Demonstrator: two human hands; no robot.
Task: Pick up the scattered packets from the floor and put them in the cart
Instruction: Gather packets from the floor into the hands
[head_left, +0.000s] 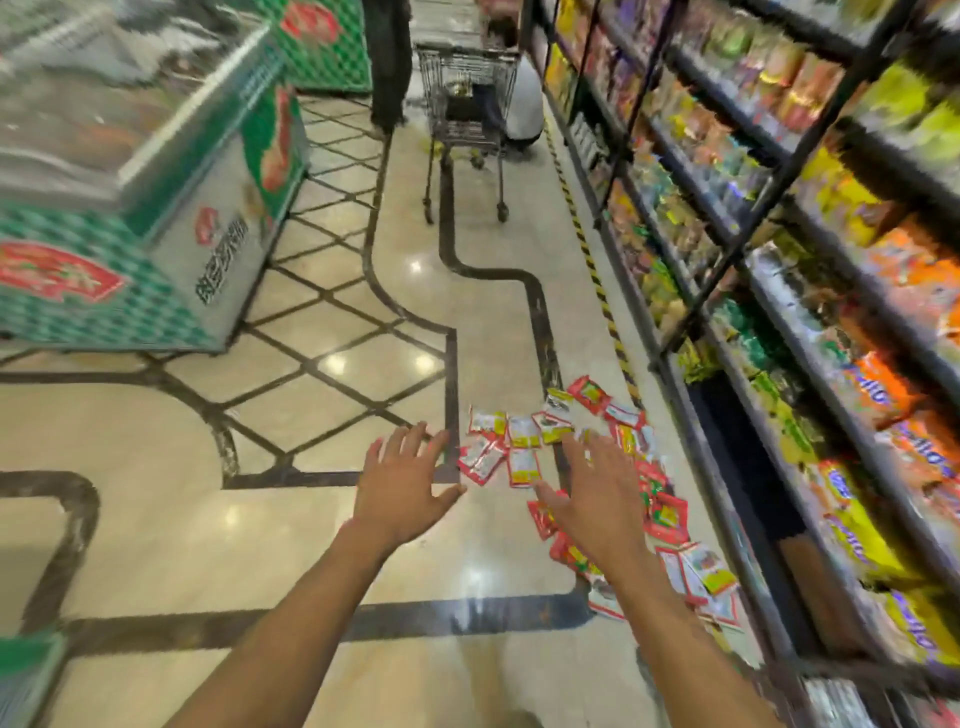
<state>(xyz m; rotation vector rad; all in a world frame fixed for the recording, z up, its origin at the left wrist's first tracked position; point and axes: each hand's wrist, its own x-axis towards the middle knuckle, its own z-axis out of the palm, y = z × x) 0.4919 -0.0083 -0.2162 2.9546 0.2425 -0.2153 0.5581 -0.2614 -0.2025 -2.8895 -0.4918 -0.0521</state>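
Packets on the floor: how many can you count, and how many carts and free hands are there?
Packets: at least 15, mostly red-edged. They overlap and are blurred, so no exact count is possible.
Cart: 1, further up the aisle.
Hands: 2, the left hand and right hand, both open and empty.
Total: at least 18.
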